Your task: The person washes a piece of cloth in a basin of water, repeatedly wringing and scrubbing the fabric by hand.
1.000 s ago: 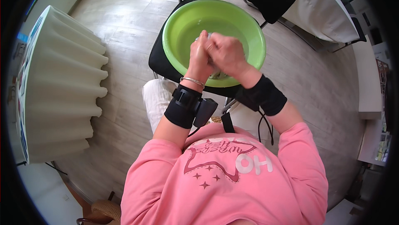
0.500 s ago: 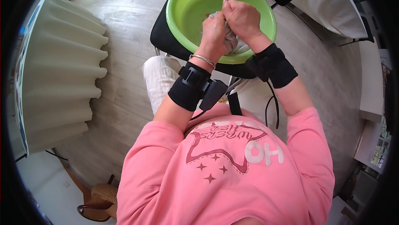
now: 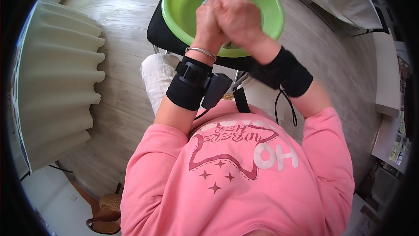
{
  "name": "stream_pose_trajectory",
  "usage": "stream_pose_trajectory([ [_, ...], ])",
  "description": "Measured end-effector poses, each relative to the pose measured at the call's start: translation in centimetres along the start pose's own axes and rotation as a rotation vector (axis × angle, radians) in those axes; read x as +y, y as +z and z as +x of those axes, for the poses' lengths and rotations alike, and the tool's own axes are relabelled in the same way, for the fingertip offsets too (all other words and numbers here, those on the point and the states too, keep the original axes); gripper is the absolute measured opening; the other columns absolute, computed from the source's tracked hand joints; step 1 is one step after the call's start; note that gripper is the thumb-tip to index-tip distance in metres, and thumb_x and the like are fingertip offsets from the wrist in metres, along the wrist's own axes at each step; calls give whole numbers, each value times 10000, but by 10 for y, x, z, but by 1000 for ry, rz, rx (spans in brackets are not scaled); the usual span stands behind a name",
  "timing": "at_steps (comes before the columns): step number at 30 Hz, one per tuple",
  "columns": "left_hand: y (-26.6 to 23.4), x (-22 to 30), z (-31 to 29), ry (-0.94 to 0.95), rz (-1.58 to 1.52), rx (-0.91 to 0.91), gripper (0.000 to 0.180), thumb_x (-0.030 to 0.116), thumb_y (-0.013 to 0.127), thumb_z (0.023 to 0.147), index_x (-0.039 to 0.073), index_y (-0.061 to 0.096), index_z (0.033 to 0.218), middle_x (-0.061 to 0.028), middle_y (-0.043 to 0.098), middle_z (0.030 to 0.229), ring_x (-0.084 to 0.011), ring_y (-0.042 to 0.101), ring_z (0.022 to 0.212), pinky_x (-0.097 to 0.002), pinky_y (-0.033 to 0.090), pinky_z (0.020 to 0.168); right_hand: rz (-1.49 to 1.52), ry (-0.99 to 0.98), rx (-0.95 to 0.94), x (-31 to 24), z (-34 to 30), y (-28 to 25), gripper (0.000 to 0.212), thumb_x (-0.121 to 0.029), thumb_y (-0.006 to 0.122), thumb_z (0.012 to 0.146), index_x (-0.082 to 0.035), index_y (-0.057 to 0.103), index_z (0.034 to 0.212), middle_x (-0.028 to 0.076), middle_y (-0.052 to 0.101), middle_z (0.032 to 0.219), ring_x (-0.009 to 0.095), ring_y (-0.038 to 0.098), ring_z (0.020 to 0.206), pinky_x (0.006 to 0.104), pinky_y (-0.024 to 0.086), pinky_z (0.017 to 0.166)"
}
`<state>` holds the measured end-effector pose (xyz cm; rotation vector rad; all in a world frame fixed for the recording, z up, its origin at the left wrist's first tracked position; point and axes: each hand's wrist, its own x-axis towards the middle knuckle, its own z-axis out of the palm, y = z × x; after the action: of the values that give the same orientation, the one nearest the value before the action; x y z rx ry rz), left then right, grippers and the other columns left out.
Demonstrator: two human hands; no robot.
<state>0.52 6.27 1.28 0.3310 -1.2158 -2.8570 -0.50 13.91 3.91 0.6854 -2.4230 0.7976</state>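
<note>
My left hand and my right hand are closed and pressed together over a round green plastic basin. The right hand's fingers wrap against the left. Both hands grip a pale grey cloth, nearly all of it hidden by them now; a little shows below the fingers, inside the near side of the basin. Motion smears the right hand slightly. Black cuffs with small devices sit on both my wrists, and a silver bangle circles the left one.
The basin rests on a black chair seat with metal legs. To the left stands a table with a cream draped cloth. Another draped table is at the far right. A wicker chair stands at lower left. A loose cable hangs from my right cuff.
My right hand has turned and come over against the left, covering most of the cloth that showed between them. The basin sits further left and higher in the picture.
</note>
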Motion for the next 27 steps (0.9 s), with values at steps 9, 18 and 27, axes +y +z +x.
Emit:
stream_pose_trajectory([
  [9,1,0,5,-9,-84,-89,177,180,452,889,26,536,912,-56,580,839,-152,570,755,-281,472,656,-161,90,-97,49,19,-7,386,-321,435,869,-45,585,644,143,592,599,313,592,561,403,465,520],
  [18,-19,3,-1,-149,-185,-42,404,370,344,940,14,527,996,-67,584,890,-194,580,749,-295,487,643,190,-446,235,-3,5,-2,240,-232,520,856,-39,535,714,114,541,600,271,549,551,356,436,527],
  [27,-2,-1,-4,-102,34,44,298,281,372,927,31,532,940,-67,567,896,-145,560,818,-286,479,677,94,31,-7,3,11,-3,282,-259,501,843,-85,489,622,141,505,552,337,529,535,394,412,468],
])
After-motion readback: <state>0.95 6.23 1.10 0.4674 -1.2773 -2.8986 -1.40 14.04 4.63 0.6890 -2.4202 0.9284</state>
